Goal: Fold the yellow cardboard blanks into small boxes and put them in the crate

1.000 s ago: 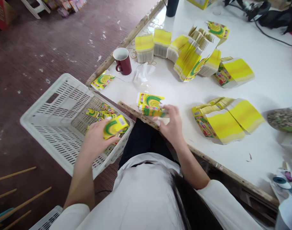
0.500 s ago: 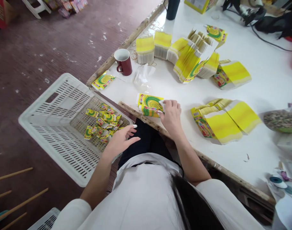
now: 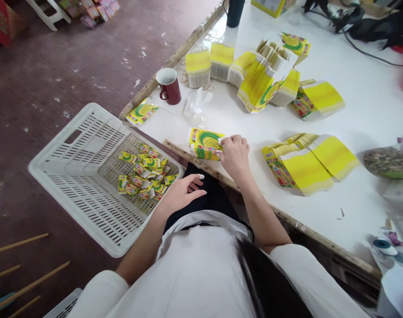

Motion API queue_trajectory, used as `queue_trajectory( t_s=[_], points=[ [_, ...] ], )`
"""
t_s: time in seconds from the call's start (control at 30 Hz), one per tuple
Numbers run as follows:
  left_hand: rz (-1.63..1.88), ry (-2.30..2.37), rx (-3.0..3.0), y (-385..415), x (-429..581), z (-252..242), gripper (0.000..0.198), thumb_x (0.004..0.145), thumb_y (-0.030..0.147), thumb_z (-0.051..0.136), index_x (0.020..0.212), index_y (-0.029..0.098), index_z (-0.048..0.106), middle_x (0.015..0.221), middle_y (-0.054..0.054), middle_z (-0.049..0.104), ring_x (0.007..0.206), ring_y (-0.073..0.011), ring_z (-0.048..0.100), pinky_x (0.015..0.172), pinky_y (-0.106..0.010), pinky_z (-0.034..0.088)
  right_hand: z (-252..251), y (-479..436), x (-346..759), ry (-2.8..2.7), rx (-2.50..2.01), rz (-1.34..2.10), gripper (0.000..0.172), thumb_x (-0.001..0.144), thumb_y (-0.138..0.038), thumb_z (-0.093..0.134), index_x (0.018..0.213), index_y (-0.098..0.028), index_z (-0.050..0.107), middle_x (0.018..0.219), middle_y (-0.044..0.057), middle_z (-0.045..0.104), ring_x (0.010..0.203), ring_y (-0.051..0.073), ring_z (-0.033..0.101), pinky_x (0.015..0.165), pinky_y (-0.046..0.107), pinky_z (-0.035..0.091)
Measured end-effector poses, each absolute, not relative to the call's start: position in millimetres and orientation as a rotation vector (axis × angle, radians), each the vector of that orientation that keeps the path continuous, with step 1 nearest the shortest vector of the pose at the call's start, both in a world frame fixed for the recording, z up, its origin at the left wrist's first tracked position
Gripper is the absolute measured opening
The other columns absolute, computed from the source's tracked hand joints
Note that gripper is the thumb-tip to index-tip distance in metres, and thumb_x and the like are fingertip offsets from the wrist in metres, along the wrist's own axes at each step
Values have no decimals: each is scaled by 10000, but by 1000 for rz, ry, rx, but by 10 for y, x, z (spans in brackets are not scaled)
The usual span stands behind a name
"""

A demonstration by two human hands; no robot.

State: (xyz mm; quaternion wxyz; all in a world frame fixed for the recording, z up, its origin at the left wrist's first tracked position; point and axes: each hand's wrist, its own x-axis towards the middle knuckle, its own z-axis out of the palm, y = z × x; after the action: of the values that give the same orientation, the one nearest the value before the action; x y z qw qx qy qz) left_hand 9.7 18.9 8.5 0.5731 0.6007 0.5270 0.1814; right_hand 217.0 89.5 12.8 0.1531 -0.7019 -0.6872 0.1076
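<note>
My right hand [image 3: 236, 158] pinches the right end of a yellow and green printed carton [image 3: 205, 140] lying at the table's near edge. Its thumb is at the front side and its fingers over the top. Whether this is one carton or a small stack, I cannot tell. My left hand [image 3: 185, 191] hovers over my lap, fingers apart and nothing in it, beside the white plastic basket [image 3: 85, 187]. Several small yellow cartons [image 3: 151, 162] lie jumbled at the bottom of that basket.
Bundles of flat yellow cartons [image 3: 333, 154] stand on the white table [image 3: 234, 110]. A maroon mug [image 3: 170, 90], a crumpled clear plastic bag [image 3: 195, 108] and a loose carton [image 3: 141, 112] are at the left. A dark tumbler [image 3: 235, 12] stands farther back.
My left hand has moved right, away from the basket and toward the carton, still empty. My right hand stays at the carton's right end, its fingers slightly farther over the top.
</note>
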Motion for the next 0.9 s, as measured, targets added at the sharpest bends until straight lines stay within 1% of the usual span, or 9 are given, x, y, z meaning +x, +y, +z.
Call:
queue_trajectory(
  t_s=[0.17, 0.3, 0.4, 0.47, 0.5, 0.57, 0.67, 0.8, 0.9],
  points=[
    [481, 1212, 1373, 198, 122, 88, 490, 774, 422, 771, 1193, 190, 670, 1073, -106, 778, 813, -200, 726, 729, -345, 578, 125, 972, 2166, -1978, -2032, 360, 228, 872, -213, 715, 1066, -144, 617, 1140, 198, 612, 1074, 367, 541, 914, 479, 432],
    [505, 1165, 1291, 217, 145, 14, 520, 761, 422, 796, 1202, 180, 666, 1054, -112, 778, 792, -185, 711, 724, -337, 569, 101, 967, 2167, -1869, -1926, 452, 198, 877, -183, 624, 1046, -182, 520, 1077, 179, 642, 1024, 357, 578, 896, 481, 453],
    [623, 1071, 1121, 218, 228, -67, 688, 674, 475, 887, 1248, 190, 637, 1091, -123, 768, 828, -192, 718, 751, -341, 578, 150, 844, 2179, -1756, -1807, 573, 195, 861, -144, 525, 1036, -210, 471, 1020, 135, 649, 959, 309, 599, 854, 437, 470],
    [831, 977, 957, 205, 314, -81, 815, 603, 597, 907, 1264, 212, 626, 1166, -134, 749, 960, -241, 731, 813, -372, 595, 194, 687, 2157, -1728, -1686, 717, 197, 840, -137, 501, 1008, -228, 452, 975, 95, 639, 901, 268, 603, 805, 391, 473],
    [959, 944, 875, 198, 359, -68, 812, 614, 669, 871, 1249, 221, 635, 1190, -132, 742, 1046, -270, 722, 859, -394, 597, 209, 592, 2130, -1741, -1602, 831, 192, 829, -141, 504, 984, -236, 445, 938, 69, 629, 856, 246, 598, 770, 365, 469],
    [1203, 928, 749, 192, 434, 2, 679, 734, 746, 724, 1168, 226, 674, 1166, -118, 745, 1184, -307, 677, 953, -434, 577, 212, 393, 2041, -1762, -1389, 1114, 175, 814, -160, 532, 925, -250, 430, 852, 16, 592, 751, 200, 564, 688, 316, 449],
    [1433, 985, 655, 232, 498, 160, 480, 869, 668, 537, 993, 228, 685, 976, -89, 745, 1155, -315, 684, 992, -468, 558, 170, 151, 1866, -1599, -1117, 1420, 152, 853, -221, 577, 886, -252, 432, 793, -24, 539, 675, 154, 504, 621, 274, 431],
    [1593, 1082, 619, 318, 538, 270, 434, 876, 651, 467, 818, 237, 584, 772, -48, 652, 922, -262, 716, 944, -436, 579, 125, 49, 1721, -1501, -1070, 1369, 170, 853, -263, 653, 864, -241, 484, 854, -3, 553, 713, 149, 509, 650, 275, 454],
    [1602, 1152, 680, 292, 557, 195, 466, 898, 684, 503, 908, 236, 629, 844, -52, 690, 977, -250, 717, 979, -403, 571, 126, 90, 1726, -1616, -1193, 1207, 155, 813, -173, 636, 864, -239, 504, 836, 5, 573, 720, 162, 537, 648, 279, 458]
  ],
)
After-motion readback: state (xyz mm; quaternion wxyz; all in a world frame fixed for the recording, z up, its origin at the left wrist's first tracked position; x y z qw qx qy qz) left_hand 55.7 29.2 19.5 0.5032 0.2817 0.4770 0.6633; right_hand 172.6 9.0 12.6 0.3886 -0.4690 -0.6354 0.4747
